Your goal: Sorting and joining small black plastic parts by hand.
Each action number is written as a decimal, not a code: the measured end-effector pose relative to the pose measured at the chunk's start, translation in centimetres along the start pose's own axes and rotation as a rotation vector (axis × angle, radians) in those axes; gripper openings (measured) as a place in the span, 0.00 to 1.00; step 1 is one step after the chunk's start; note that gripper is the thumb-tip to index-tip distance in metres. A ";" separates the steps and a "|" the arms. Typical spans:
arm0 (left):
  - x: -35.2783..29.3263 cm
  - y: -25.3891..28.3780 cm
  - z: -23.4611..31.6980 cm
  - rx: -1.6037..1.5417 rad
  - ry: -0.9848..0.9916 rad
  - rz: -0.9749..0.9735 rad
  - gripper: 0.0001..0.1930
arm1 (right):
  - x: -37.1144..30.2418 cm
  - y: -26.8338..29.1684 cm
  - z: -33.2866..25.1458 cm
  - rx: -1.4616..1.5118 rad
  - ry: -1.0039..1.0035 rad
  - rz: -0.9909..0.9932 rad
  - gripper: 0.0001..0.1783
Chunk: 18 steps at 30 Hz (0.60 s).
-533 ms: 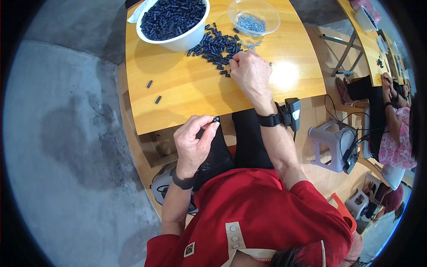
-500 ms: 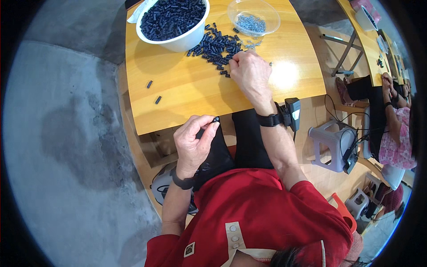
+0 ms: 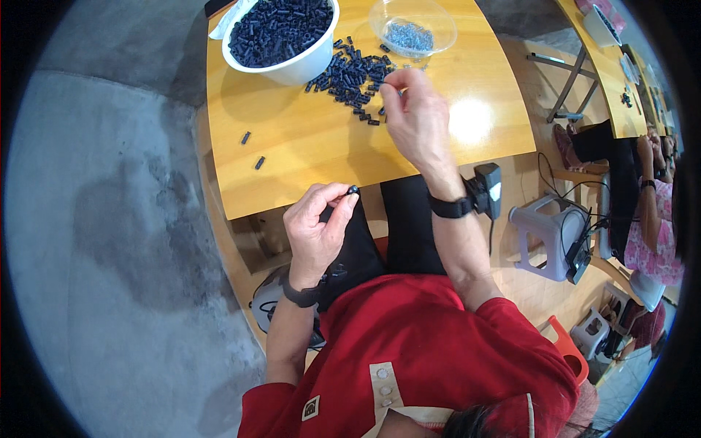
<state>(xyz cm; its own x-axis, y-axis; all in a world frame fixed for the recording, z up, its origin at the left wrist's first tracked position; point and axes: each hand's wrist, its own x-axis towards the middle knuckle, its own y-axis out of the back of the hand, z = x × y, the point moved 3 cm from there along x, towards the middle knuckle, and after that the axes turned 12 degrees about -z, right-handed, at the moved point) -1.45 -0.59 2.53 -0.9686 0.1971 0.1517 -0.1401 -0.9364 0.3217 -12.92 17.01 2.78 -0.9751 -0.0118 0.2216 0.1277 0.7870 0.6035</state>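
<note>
My left hand (image 3: 315, 228) is at the table's near edge, thumb and fingertips pinched on a small black cylindrical part (image 3: 353, 190). Over the table, my right hand (image 3: 420, 120) has its thumb and forefinger drawn together beside a loose pile of black cylindrical parts (image 3: 350, 77); anything between these fingertips is too small to make out. Behind the pile stands a white bowl (image 3: 315, 64) heaped with more black parts. A clear plastic tub (image 3: 449, 40) with small silvery metal pieces (image 3: 409, 36) sits to its right.
Two black parts (image 3: 260, 163) lie apart on the left of the wooden table (image 3: 307, 146). A grey stool (image 3: 539, 233) with a black cable stands on the floor at right. Farther right, another person in a pink patterned top (image 3: 661, 226) sits at a second table.
My right hand has shifted slightly right and turned, so its thumb and forefinger now show beside the pile. My left hand keeps its pinch on the black part, almost unmoved.
</note>
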 end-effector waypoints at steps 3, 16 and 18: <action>0.0 -0.2 0.3 -0.036 -0.007 0.026 0.06 | -2.0 2.1 -0.5 0.527 -0.096 -0.201 0.10; -0.9 -1.5 3.4 0.051 -0.139 -0.009 0.07 | -10.2 2.2 0.5 1.542 -0.275 -0.572 0.10; -1.0 -1.6 4.0 0.067 -0.151 -0.012 0.07 | -10.6 2.4 0.4 1.539 -0.244 -0.572 0.09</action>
<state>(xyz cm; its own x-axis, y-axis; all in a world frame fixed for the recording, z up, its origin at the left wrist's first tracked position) 0.52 1.87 5.62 -0.9242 0.2546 0.2846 -0.1331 -0.9134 0.3848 -2.39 19.25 1.56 -0.8523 -0.5212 0.0454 -0.3761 0.5500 -0.7457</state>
